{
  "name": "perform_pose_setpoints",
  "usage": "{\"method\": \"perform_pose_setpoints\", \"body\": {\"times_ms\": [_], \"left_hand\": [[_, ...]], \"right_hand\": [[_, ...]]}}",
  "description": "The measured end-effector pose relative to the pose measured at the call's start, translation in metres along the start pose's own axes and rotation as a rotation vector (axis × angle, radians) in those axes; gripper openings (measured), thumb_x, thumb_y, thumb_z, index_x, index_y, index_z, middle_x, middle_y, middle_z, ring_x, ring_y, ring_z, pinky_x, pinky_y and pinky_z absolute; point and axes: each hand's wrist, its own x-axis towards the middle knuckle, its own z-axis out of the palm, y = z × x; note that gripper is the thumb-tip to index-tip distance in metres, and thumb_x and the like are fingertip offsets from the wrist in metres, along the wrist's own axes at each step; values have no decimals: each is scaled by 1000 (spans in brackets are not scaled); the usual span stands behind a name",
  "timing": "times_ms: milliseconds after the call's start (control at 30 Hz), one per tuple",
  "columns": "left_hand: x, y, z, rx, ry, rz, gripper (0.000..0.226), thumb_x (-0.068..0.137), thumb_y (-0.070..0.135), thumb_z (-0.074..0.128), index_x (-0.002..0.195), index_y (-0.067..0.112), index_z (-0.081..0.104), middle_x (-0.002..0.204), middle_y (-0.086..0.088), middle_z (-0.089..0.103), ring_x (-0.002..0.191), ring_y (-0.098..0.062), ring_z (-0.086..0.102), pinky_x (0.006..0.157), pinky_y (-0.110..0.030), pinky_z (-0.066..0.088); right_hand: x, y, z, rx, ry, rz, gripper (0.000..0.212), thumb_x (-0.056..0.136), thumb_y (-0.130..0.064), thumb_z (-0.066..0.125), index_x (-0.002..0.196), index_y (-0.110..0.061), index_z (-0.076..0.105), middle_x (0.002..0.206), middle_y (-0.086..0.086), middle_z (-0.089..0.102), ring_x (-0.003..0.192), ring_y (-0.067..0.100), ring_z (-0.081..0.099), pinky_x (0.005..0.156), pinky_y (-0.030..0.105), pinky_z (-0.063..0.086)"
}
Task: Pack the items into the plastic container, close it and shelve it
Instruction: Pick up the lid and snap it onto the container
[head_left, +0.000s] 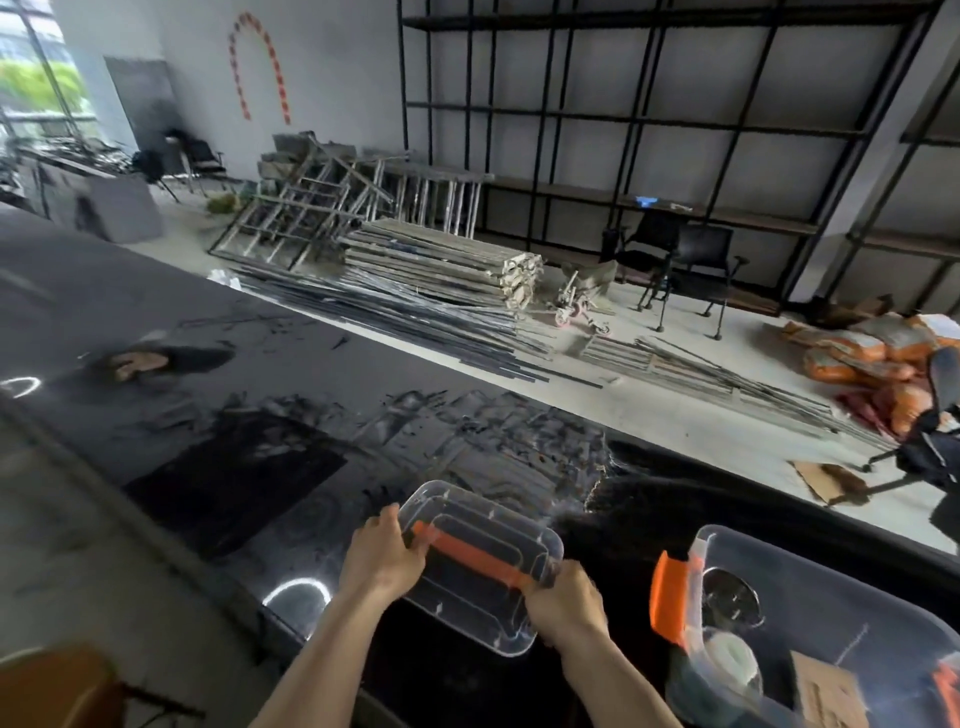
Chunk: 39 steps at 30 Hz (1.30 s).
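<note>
Spilling past the lower right corner, a large clear plastic container (810, 623) is cut off, its contents too blurred to name. At lower centre, both hands grip a clear lid (480, 564) over the dark tabletop (208, 415): left hand (382, 558) and right hand (563, 603) closed on opposite ends of its orange handle (467, 556), which runs from upper left to lower right.

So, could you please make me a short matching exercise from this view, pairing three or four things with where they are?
Things:
1. clear lid
2. left hand
3. right hand
4. open container

Places:
a. on the lid's right end
b. at the lower right, items inside
c. between both hands, above the black table
d. on the lid's left end

Pairs: 1-c, 2-d, 3-a, 4-b
</note>
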Motion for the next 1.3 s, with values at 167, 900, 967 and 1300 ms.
{"method": "perform_pose_setpoints", "body": {"times_ms": [167,900,967,1300], "left_hand": [[-1,6,-10,-104,152,-65,62,90,46,55,140,11,46,127,-12,65,118,-30,60,94,-42,48],[-70,245,28,-544,41,341,21,90,21,62,106,20,76,104,4,77,90,-15,67,75,-25,47],[-81,261,41,-563,-11,355,24,90,18,64,112,17,74,99,6,74,82,-9,62,68,-22,44],[-119,300,42,-1009,-183,490,17,96,29,57,106,26,70,98,4,75,90,-15,72,75,-28,52]], "right_hand": [[-24,-29,-18,104,27,-21,38,78,-45,57,102,-17,66,97,4,72,90,26,70,83,45,60],[-47,68,-284,502,733,-1,27,79,-5,70,99,-22,79,92,0,80,91,18,72,84,29,57],[-54,85,-297,527,776,40,27,79,-3,67,95,-20,80,91,0,80,88,20,72,80,28,56],[-81,101,-336,930,842,-191,7,94,-18,65,94,-17,72,95,4,77,86,20,77,85,43,61]]}}
